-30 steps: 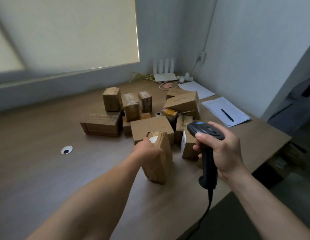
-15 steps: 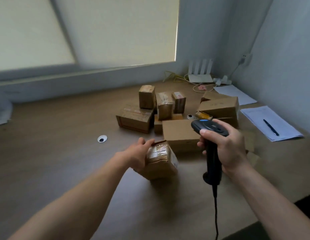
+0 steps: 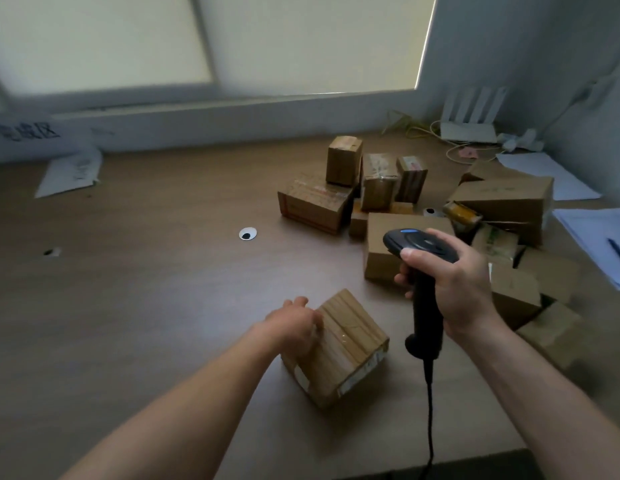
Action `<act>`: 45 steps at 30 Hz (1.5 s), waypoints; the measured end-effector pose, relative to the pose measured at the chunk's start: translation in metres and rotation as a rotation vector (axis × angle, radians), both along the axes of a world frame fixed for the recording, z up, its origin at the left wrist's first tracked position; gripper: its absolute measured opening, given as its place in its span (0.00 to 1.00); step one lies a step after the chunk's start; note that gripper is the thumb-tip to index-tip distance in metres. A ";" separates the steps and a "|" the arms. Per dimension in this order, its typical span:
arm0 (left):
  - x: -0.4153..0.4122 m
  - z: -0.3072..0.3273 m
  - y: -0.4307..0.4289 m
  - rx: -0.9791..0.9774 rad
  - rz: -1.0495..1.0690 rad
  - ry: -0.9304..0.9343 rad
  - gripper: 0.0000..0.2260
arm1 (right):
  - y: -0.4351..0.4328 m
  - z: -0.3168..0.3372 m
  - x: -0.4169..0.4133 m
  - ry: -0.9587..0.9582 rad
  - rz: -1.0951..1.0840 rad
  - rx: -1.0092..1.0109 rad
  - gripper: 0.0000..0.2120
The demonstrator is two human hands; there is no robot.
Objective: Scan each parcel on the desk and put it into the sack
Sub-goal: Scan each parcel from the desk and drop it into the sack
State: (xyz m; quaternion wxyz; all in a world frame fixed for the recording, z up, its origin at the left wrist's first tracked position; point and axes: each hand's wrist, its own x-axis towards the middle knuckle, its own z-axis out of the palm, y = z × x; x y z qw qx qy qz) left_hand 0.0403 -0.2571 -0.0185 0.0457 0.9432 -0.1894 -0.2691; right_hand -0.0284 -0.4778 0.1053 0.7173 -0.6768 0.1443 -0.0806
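A small taped cardboard parcel (image 3: 343, 348) lies on the wooden desk (image 3: 145, 306) in front of me, a white label showing on its lower right face. My left hand (image 3: 294, 329) grips its left side. My right hand (image 3: 450, 282) holds a black handheld scanner (image 3: 422, 292) upright just right of the parcel, its head pointing left and its cable hanging down. A heap of several other cardboard parcels (image 3: 398, 209) sits further back and to the right. No sack is in view.
A white router (image 3: 469, 119) with cables stands in the far right corner. Paper sheets with a pen (image 3: 617, 252) lie at the right edge. A white sheet (image 3: 71, 173) lies far left. Two cable holes (image 3: 247, 233) are in the desk.
My left hand has pulled the parcel toward me and turned it onto another face. The view has swung left. The scanner has stayed in my right hand.
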 end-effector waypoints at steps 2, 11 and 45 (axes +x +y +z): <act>-0.008 -0.009 -0.008 -0.026 0.085 0.010 0.25 | -0.005 -0.005 -0.005 0.011 -0.011 0.000 0.31; -0.041 -0.035 -0.034 0.127 0.140 -0.079 0.51 | -0.023 -0.013 -0.030 0.026 -0.027 0.008 0.31; -0.116 0.089 0.192 -1.251 0.847 -0.089 0.55 | 0.158 0.087 -0.134 -0.225 0.297 -0.037 0.27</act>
